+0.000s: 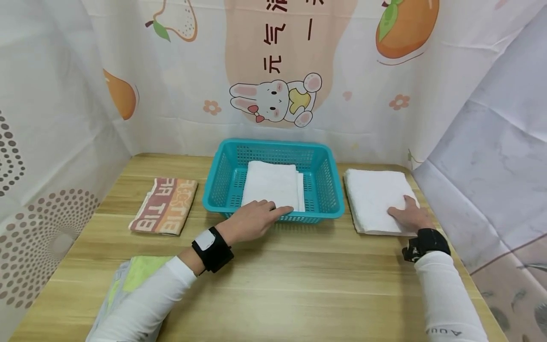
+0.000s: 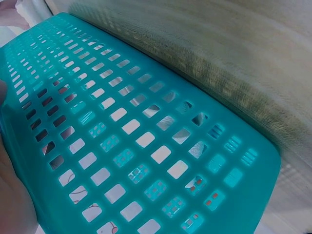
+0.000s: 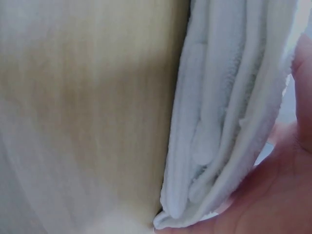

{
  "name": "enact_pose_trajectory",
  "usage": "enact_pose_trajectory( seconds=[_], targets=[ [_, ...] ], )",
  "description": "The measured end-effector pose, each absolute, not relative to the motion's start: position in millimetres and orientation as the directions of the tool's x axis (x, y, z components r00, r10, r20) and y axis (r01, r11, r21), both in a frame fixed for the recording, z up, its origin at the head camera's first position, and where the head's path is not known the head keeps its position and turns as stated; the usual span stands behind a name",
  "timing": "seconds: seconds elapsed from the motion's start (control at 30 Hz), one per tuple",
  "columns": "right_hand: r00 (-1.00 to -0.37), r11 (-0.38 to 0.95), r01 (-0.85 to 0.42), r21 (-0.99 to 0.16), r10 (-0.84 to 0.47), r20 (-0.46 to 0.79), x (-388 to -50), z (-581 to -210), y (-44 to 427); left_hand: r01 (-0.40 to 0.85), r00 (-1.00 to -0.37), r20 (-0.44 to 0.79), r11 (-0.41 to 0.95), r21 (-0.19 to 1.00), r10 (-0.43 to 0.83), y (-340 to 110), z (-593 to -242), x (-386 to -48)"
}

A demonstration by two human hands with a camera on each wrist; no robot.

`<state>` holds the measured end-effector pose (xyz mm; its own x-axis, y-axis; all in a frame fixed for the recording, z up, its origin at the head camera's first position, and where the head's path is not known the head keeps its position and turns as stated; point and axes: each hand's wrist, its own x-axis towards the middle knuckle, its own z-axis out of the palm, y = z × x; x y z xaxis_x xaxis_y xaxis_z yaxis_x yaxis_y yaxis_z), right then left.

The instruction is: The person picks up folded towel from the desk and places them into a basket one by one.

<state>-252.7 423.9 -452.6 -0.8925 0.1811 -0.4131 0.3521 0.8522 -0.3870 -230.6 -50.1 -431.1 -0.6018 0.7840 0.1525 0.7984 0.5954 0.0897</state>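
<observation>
My left hand (image 1: 252,222) lies over the front rim of a teal plastic basket (image 1: 326,190), its thumb stretched along the rim. Its other fingertips are partly hidden beside a folded white towel (image 1: 271,183) inside the basket. In the left wrist view, part of that hand (image 2: 12,195) shows against the perforated basket wall (image 2: 161,156). To the basket's right, my right hand (image 1: 411,216) rests on the near right corner of a thick folded white towel (image 1: 372,194), thumb spread out on top. The right wrist view shows this towel's stacked layers (image 3: 219,107) beside the hand (image 3: 273,195).
A folded red, orange and white patterned towel (image 1: 164,206) lies left of the basket. Nearer, a green and grey cloth (image 1: 143,270) is partly covered by my left sleeve. Printed curtains (image 1: 179,95) enclose the wooden table (image 1: 290,285) at the back and sides.
</observation>
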Motion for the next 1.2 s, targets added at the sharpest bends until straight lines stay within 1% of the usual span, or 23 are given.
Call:
enact_pose_trajectory(
  seconds=[0.3,0.53,0.93,1.2],
  targets=[
    [-0.896,0.861,0.347,-0.372,0.187,-0.404,-247.6,-450.6,420.6,0.798,-0.603,0.154,0.595,0.097,0.783,-50.1,-431.7,-230.3],
    [-0.899,0.87,0.322,-0.373,0.157,-0.409,-242.8,-447.1,419.7,0.796,-0.605,0.152,0.597,0.094,0.782,-48.7,-434.3,-229.5],
    [-0.878,0.854,0.368,-0.367,0.189,-0.44,-245.3,-447.0,418.7,0.798,-0.602,0.155,0.595,0.098,0.783,-49.9,-430.5,-231.6],
    [-0.876,0.857,0.365,-0.365,0.183,-0.445,-241.4,-445.4,417.2,0.795,-0.607,0.145,0.597,0.108,0.782,-49.8,-431.1,-230.2]
  ],
)
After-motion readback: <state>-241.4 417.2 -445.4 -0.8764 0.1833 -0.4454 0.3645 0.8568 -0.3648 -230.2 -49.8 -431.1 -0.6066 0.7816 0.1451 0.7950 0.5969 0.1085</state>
